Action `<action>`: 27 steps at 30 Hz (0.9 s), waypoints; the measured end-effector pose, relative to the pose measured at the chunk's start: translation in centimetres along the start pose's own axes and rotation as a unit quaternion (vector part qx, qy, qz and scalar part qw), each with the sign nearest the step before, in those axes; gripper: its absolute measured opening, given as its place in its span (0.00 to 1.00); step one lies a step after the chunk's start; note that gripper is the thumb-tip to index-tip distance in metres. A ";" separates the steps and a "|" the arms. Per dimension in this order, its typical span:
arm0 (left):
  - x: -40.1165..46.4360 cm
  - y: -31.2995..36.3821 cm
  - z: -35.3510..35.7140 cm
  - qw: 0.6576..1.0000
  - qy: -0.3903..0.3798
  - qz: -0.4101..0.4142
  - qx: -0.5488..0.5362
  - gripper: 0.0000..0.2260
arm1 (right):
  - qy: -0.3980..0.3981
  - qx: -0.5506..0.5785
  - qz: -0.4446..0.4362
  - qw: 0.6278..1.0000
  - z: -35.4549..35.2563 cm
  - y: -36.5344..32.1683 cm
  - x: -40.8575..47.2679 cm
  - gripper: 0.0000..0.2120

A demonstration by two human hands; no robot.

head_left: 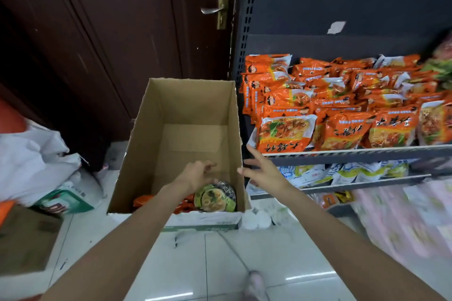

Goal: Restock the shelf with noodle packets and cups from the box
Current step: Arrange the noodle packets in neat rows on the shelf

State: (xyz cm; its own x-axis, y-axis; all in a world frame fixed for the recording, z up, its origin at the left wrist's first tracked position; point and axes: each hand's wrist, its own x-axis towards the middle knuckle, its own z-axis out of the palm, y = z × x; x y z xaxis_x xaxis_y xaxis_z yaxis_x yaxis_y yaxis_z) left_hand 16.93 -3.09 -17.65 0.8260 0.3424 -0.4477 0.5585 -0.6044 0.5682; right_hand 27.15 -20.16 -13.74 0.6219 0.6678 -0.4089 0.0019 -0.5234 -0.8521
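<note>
Now the left hand (195, 175), fingers loosely curled and holding nothing, is reaching over the noodle cup (215, 199) lying in the box (186, 105), while the empty right hand (263, 170) is spreading beside the rim, so it should be gripping the cup's sides squarely.

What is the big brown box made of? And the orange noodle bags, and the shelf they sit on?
The box looks like plain corrugated cardboard: matte brown walls with rough torn edges. The orange noodle packets look like thin glossy plastic film: they crinkle and catch the light. The shelf seems to be painted metal, dark grey with rows of punched holes in its upright, though paint hides the surface.
</note>
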 end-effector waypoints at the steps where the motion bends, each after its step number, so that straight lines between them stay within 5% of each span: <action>1: 0.1 -0.4 0.2 1.000 -0.020 -0.009 0.005 0.28 | -0.001 0.018 0.001 1.000 0.2 -0.1 -0.1 0.35; 7: 0.9 -1.4 0.6 0.996 -0.078 -0.033 0.020 0.22 | -0.025 0.023 -0.008 0.999 0.8 0.3 0.2 0.34; 15: 1.4 -1.4 0.8 0.996 -0.028 -0.064 -0.047 0.12 | -0.025 0.043 -0.016 0.999 0.7 1.0 0.6 0.35; 21: -0.2 -1.1 -1.7 0.986 0.074 -0.055 -0.139 0.10 | -0.014 0.028 -0.012 0.999 1.0 0.6 0.7 0.34; 27: -3.9 0.9 -6.4 0.950 0.196 -0.033 -0.242 0.11 | 0.024 0.003 -0.098 0.995 1.1 -2.0 -0.3 0.33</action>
State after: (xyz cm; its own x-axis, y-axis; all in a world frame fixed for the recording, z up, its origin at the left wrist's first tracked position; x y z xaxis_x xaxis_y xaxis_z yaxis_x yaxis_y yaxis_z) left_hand 14.75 -0.35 -10.96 0.6998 0.6668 -0.2561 0.5016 -0.2035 0.8408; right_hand 26.11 -18.70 -12.24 0.6461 0.7310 -0.2195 0.1219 -0.3827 -0.9158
